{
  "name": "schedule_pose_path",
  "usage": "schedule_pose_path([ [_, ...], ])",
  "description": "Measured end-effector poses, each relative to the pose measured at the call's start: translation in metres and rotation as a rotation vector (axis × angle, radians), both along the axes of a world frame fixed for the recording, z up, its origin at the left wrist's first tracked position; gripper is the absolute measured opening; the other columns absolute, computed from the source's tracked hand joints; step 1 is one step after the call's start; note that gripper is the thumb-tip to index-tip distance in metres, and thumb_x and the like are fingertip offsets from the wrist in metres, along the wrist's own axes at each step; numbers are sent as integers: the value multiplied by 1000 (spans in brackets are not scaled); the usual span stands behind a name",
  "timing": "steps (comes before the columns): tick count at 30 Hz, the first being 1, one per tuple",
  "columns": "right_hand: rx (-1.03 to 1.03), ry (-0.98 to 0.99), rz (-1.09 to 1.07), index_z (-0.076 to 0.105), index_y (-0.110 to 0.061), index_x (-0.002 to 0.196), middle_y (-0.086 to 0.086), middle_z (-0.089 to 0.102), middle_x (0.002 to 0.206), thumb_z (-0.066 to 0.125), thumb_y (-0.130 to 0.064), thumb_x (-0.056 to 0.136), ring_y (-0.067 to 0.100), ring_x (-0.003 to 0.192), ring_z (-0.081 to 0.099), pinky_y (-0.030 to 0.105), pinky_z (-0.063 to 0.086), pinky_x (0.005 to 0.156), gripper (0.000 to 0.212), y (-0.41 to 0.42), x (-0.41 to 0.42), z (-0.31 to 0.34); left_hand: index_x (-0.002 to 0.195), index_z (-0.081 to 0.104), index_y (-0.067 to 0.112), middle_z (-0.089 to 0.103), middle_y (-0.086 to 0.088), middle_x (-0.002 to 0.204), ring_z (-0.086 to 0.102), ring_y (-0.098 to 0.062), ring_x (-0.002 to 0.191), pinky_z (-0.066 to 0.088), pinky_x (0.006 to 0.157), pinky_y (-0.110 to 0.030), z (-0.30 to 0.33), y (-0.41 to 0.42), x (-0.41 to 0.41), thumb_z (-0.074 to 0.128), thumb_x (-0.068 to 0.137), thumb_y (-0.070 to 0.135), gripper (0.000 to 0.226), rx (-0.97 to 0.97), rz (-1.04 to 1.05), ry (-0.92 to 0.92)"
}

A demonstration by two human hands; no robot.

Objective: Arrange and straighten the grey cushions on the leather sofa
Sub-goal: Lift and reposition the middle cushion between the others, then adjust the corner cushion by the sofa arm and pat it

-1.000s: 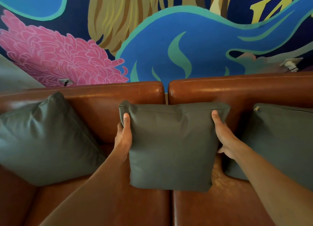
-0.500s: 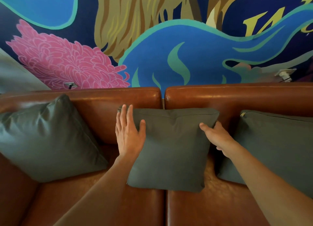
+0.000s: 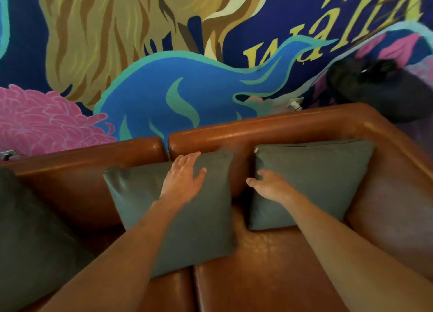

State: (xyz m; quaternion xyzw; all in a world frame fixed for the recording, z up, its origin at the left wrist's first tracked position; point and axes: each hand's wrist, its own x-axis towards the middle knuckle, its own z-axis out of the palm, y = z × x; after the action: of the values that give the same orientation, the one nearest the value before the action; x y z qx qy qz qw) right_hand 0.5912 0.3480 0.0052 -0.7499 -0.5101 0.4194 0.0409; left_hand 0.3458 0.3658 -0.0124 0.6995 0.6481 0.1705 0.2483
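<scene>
Your left hand [image 3: 181, 181] lies flat, fingers spread, on the middle cushion [image 3: 182, 218] leaning against the sofa [image 3: 269, 265] backrest. Your right hand [image 3: 269, 186], loosely open, touches the right cushion's [image 3: 316, 178] left edge.

The left hand [image 3: 181, 183] lies flat, fingers spread, on the middle grey square cushion [image 3: 187, 218]; the right hand [image 3: 269, 186] touches the right grey square cushion [image 3: 316, 180] on the brown leather sofa [image 3: 269, 265].

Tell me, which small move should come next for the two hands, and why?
Probably the right hand should take the right cushion's left edge: its fingers are open right at that edge, while the left hand lies flat on the middle cushion.
</scene>
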Motion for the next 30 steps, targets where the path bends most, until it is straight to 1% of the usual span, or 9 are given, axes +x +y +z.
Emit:
schedule_pose_path([
  [4,66,-131,-13,38,-16,163,12,44,165,55,-49,105,31,150,44,39,38,120,69,-11,43,9,158,35,26,39,-4,161,33,-27,149,33,118,-48,1,5,47,54,101,44,62,-85,-111,-33],
  [10,154,-272,30,39,-20,162,12,35,164,53,-43,107,33,149,42,46,41,116,62,-8,83,8,160,31,24,37,-10,162,34,-31,149,32,119,-48,-12,17,109,55,101,44,67,-192,-161,-41],
  [15,289,-290,116,43,-20,159,9,36,159,54,-42,106,32,147,38,51,42,115,58,25,94,-7,161,28,21,34,-9,164,38,-31,147,34,118,-45,-30,34,146,53,103,41,66,-261,-119,-15],
  [19,367,-290,255,45,-18,157,7,39,158,56,-41,104,30,149,36,55,35,120,59,52,103,-26,163,24,16,31,-10,165,31,-31,151,27,120,-41,-60,38,182,51,105,35,67,-340,-16,-44],
  [22,336,-245,339,38,-21,161,5,36,163,56,-48,103,28,154,31,61,28,122,67,70,110,-41,164,18,17,32,-12,165,32,-33,150,29,120,-42,-79,31,211,50,104,33,70,-425,42,-102],
  [24,295,-208,356,31,-25,164,6,31,167,58,-56,99,31,157,25,68,22,122,76,76,107,-47,164,13,21,41,-14,159,42,-36,144,36,117,-45,-89,24,222,51,102,30,74,-484,84,-137],
  [26,243,-187,378,24,-30,166,8,23,170,60,-63,95,37,158,20,75,17,120,87,82,105,-51,163,12,26,55,-17,146,54,-39,130,45,108,-49,-98,19,233,53,100,27,75,-506,129,-140],
  [28,183,-202,399,18,-33,167,8,19,171,62,-66,93,41,157,19,79,16,117,93,89,104,-52,161,12,28,60,-16,137,61,-38,120,50,101,-52,-103,17,243,55,98,26,77,-524,162,-148],
  [30,141,-239,404,19,-31,167,7,19,170,61,-66,94,42,155,20,82,20,114,92,96,101,-51,162,8,29,61,-14,137,61,-38,121,50,101,-50,-103,17,250,57,98,27,80,-532,203,-158],
])
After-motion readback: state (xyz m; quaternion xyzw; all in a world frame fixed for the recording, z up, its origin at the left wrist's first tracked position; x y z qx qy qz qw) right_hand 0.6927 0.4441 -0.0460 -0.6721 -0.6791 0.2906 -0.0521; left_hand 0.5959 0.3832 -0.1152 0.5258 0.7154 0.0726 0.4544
